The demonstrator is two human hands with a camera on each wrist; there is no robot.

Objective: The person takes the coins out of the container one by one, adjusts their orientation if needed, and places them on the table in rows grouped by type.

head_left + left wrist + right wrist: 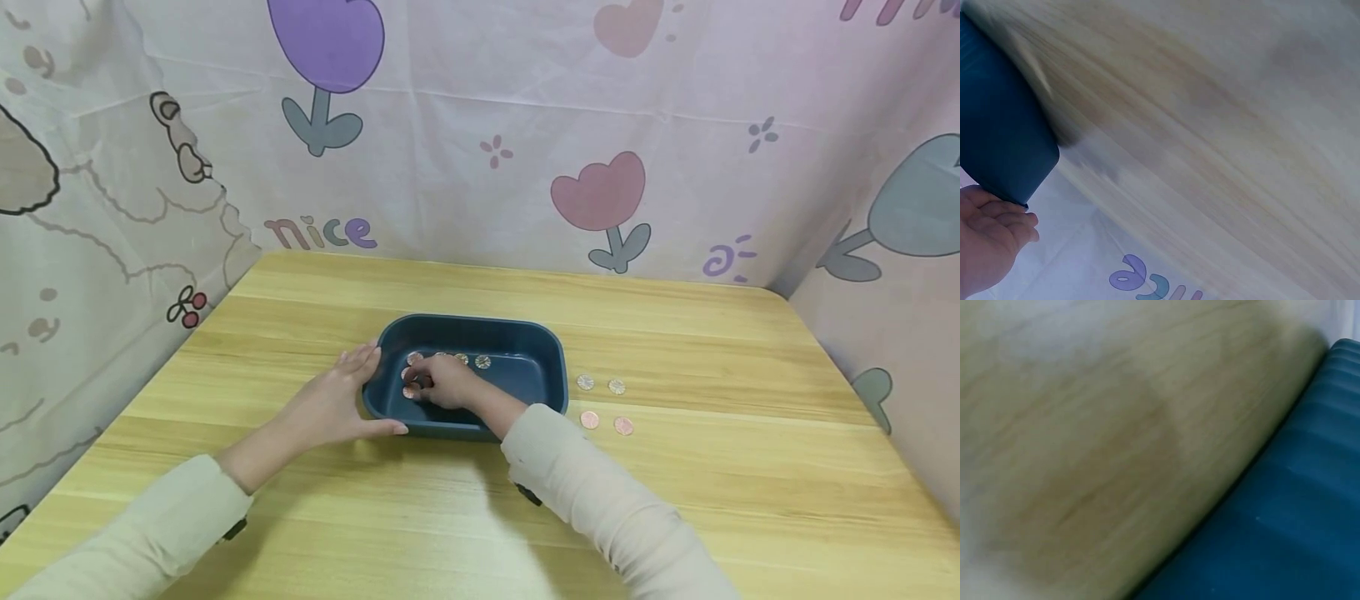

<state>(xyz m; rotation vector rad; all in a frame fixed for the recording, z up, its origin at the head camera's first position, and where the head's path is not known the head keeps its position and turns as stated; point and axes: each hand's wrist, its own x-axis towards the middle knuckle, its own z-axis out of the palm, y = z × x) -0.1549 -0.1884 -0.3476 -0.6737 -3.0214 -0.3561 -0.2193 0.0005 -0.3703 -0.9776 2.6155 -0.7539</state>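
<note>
A dark blue rectangular basin (525, 379) with rounded corners stands on the table. My left hand (333, 400) holds its left end, thumb along the near side and fingers at the far rim. In the left wrist view, the left hand (991, 237) has its bent fingertips at the rim of the basin (1010, 125). My right hand (450, 383) reaches inside, thumb and finger pinched at a small coppery coin-like disc (410, 391) on the left. More shiny discs (482, 362) lie along the basin's far and left sides; the hand partly covers some.
Right of the basin, two silvery discs (585, 382) lie behind two pinkish discs (590, 420) on the wooden table (712, 375). A patterned cloth (465, 183) hangs behind the table and along its sides. The right wrist view shows only tabletop and the basin's ribbed outer wall (1297, 506).
</note>
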